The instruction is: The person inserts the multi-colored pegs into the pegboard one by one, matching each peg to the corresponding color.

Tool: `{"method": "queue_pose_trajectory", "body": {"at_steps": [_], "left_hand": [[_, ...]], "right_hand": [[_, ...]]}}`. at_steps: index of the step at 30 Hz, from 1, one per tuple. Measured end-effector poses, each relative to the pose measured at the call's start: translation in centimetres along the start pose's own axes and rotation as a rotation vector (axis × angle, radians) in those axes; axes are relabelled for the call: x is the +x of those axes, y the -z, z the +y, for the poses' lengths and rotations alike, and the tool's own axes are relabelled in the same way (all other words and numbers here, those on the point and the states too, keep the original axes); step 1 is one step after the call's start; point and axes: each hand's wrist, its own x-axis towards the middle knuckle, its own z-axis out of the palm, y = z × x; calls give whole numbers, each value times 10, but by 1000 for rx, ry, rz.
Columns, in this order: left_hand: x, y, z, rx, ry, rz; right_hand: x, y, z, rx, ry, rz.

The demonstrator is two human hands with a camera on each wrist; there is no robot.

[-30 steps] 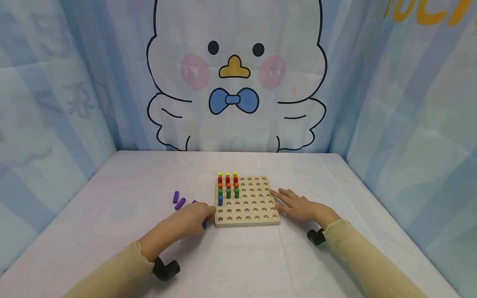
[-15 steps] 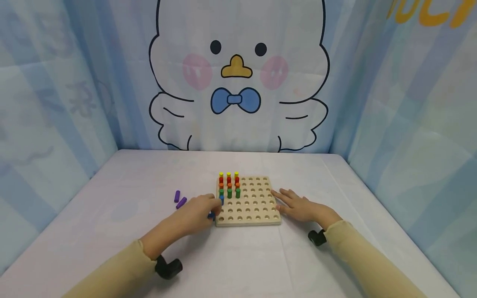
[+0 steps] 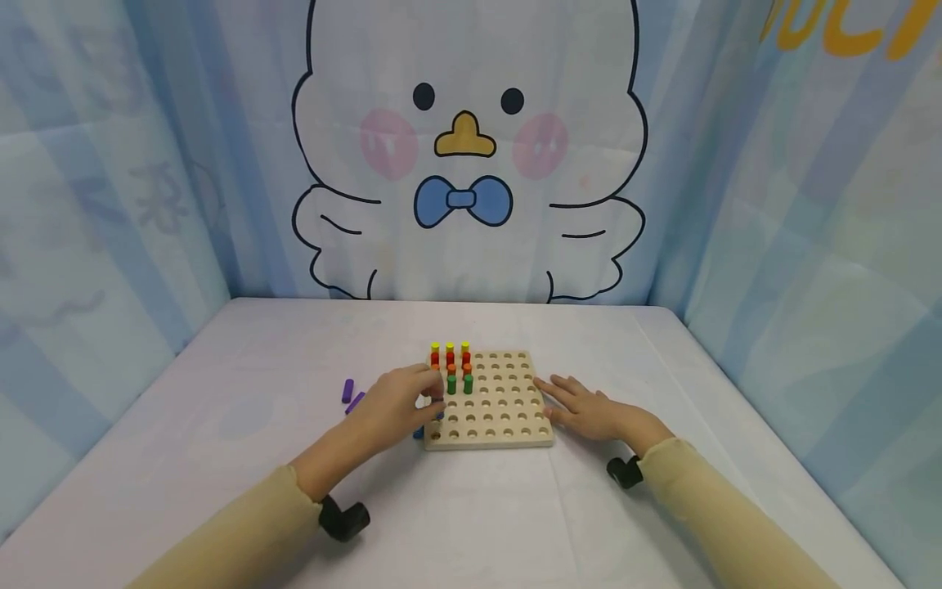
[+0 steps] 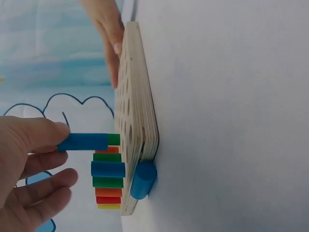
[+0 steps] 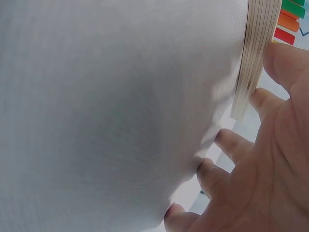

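My left hand [image 3: 393, 405] pinches a blue peg [image 4: 84, 141] between thumb and fingertips over the left side of the wooden pegboard [image 3: 489, 446]. A second blue peg [image 4: 108, 169] stands in the board, mostly hidden by the hand in the head view. Green pegs [image 3: 468, 384], orange, red and yellow pegs [image 3: 465, 348] stand in rows at the board's far left. My right hand [image 3: 589, 411] lies with fingers spread at the board's right edge, thumb and index finger touching it. Whether the held peg touches a hole I cannot tell.
Another blue peg [image 4: 144, 180] lies on the table against the board's left edge. Purple pegs [image 3: 348, 391] lie farther left, partly behind the left hand. A curtain with a cartoon bird [image 3: 464, 245] hangs behind the table.
My left hand has moved right and away from me, from beside the board to over its left columns, carrying the blue peg. The right hand has stayed in place.
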Motion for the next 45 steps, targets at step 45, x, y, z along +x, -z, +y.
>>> {"method": "queue_pose_trajectory", "body": {"at_steps": [45], "left_hand": [[27, -22, -12, 200, -62, 1]], "right_hand": [[3, -3, 4, 0, 8, 13]]}}
